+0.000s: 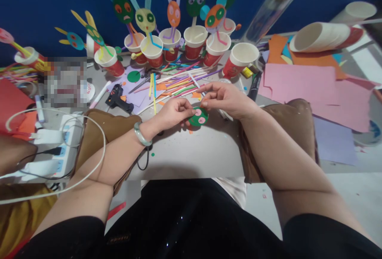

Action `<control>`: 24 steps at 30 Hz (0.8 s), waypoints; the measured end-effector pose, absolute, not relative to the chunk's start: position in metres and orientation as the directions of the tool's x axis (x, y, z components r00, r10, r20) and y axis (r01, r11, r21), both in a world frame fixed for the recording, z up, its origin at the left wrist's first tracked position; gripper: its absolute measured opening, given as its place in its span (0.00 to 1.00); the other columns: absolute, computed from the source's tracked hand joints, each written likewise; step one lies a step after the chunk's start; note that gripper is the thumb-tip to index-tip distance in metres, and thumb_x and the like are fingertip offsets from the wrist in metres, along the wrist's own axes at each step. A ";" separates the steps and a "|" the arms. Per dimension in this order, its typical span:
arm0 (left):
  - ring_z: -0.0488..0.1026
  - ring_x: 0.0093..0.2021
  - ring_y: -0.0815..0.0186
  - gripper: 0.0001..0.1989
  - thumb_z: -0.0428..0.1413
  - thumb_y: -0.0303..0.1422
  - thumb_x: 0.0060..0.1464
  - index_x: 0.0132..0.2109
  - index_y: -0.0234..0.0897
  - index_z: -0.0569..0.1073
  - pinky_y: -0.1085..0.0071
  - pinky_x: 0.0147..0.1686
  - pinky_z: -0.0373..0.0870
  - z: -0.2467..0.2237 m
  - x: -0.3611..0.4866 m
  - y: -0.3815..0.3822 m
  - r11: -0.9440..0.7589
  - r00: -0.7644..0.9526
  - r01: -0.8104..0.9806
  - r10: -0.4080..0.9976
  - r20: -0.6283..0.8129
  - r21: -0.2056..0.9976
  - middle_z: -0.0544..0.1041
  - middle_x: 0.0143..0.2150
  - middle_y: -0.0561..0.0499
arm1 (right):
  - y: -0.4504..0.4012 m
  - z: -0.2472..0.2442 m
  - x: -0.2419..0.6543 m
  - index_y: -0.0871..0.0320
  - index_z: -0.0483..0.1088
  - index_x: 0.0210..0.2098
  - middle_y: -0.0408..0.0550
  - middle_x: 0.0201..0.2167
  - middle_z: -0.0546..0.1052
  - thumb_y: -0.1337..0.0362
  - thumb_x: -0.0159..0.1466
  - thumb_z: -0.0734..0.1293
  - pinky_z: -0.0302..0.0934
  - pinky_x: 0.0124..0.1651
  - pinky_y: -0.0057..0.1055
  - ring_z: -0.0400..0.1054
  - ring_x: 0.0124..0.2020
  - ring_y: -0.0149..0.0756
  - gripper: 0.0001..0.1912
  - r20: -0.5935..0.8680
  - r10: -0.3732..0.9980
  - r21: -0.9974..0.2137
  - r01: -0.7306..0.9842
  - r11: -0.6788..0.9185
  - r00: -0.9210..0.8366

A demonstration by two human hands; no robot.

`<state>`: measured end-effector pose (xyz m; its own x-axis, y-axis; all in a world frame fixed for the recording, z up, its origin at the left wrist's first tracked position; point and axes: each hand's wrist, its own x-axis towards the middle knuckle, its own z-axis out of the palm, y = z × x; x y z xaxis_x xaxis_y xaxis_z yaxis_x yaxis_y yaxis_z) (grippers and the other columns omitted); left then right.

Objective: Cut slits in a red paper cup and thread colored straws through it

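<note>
Smooth matt pink paper [300, 83], glossy green bangle [142, 134], brown cloth cushion [283, 127]

1 head-worn camera looks forward and down at close range from above the near edge of the table [191, 159], facing the blue wall [68, 0] beyond the table.

Green disc [193, 120] I hold: one
Pink circles [202, 120] on it: two
Paper faces [145, 20] I see: nine, one cut off at the left edge
Standing cups [237, 66]: at least ten; some overlap
Glue gun [119, 99]: one
Brown cushions [291, 125]: two
Bracelet [141, 133] I wear: one
Coloured sticks [179, 82]: too jumbled for me to count
</note>
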<state>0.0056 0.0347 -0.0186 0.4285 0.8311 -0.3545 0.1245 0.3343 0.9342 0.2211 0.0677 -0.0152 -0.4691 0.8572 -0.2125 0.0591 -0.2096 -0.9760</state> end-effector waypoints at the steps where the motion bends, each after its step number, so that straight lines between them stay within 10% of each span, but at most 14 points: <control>1: 0.72 0.16 0.74 0.17 0.69 0.34 0.57 0.32 0.35 0.68 0.79 0.17 0.68 -0.018 0.006 0.035 0.335 0.423 0.123 0.834 -0.354 0.934 0.75 0.19 0.56 | 0.068 -0.016 0.221 0.55 0.76 0.46 0.40 0.25 0.81 0.63 0.49 0.85 0.68 0.28 0.26 0.73 0.24 0.29 0.27 -0.210 0.857 -0.976 0.051 -0.211 -0.471; 24: 0.74 0.25 0.74 0.11 0.68 0.29 0.53 0.33 0.33 0.71 0.77 0.27 0.68 -0.027 0.007 0.037 0.236 0.404 0.130 0.875 -0.268 0.963 0.77 0.26 0.55 | 0.063 -0.019 0.214 0.56 0.74 0.46 0.37 0.24 0.78 0.67 0.47 0.84 0.63 0.26 0.23 0.69 0.23 0.25 0.29 -0.192 0.870 -0.981 0.083 -0.173 -0.454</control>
<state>0.0073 0.0372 -0.0273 0.4035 0.8747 -0.2684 0.1297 0.2357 0.9631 0.2142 0.0629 -0.0188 -0.4543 0.8699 -0.1919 0.0827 -0.1733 -0.9814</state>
